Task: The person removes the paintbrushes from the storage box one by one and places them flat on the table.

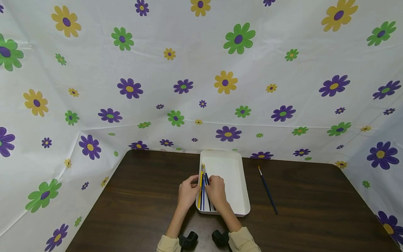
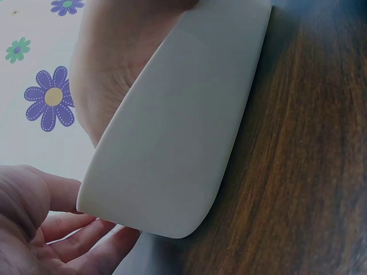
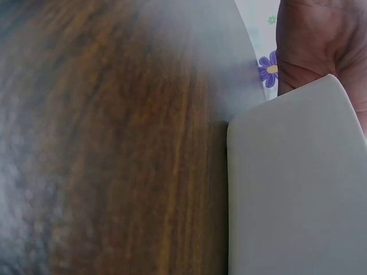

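Note:
A white tray (image 1: 230,168) holds several slim paintbrushes along its left side, among them a yellow-handled paintbrush (image 1: 199,202) and a blue-handled paintbrush (image 1: 203,201). At the tray's left wall, my left hand (image 1: 187,194) grips the rim, thumb on top and other fingers along the outside in the left wrist view. Over the brushes, my right hand (image 1: 217,190) has curled fingers and seems to pinch a dark-handled paintbrush (image 1: 214,209); its fingertips are hidden. A dark blue paintbrush (image 1: 268,190) with an orange tip lies on the table, right of the tray.
The dark wooden table (image 1: 315,203) carries the tray near its middle, reaching almost to the back edge. A white flowered cloth (image 1: 201,66) rises behind the table and along both sides. Black wrist devices (image 1: 189,240) sit at the sleeve cuffs.

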The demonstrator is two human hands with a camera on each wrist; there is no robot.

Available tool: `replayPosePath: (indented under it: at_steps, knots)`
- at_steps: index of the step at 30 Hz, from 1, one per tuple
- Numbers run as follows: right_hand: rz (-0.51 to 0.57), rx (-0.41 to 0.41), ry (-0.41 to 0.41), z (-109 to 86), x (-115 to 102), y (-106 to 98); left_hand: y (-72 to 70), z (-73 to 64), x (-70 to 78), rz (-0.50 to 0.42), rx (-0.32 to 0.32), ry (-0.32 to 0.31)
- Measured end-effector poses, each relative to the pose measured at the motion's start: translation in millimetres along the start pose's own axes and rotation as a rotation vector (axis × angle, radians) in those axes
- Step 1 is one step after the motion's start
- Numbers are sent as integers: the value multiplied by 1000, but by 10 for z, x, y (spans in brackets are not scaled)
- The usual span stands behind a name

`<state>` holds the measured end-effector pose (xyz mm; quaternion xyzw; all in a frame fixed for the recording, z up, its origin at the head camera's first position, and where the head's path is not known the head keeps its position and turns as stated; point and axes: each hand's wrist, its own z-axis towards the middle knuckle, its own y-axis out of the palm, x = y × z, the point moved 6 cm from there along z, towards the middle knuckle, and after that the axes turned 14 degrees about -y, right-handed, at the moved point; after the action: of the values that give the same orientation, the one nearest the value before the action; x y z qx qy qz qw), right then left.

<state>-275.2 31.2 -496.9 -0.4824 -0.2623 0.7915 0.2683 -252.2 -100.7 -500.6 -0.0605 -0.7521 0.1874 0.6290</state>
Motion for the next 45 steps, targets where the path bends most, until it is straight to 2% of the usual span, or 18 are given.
replayPosePath:
  at_steps: [8,20,29,38,45]
  knots:
    - [6,-13,1,3,-11,-7,-3,1,-3,2,6,-3]
    - [-43,-61,28,28,-38,-34,-5,15,8,11,19,5]
    - [7,-91,50,9,-44,-88,-12,25,-12,16,32,8]
    - [65,-4,1,-64,17,-193,-12,4,-30,17,33,-7]
    - [127,30,2,-102,67,-316,-5,-4,-14,12,30,-11]
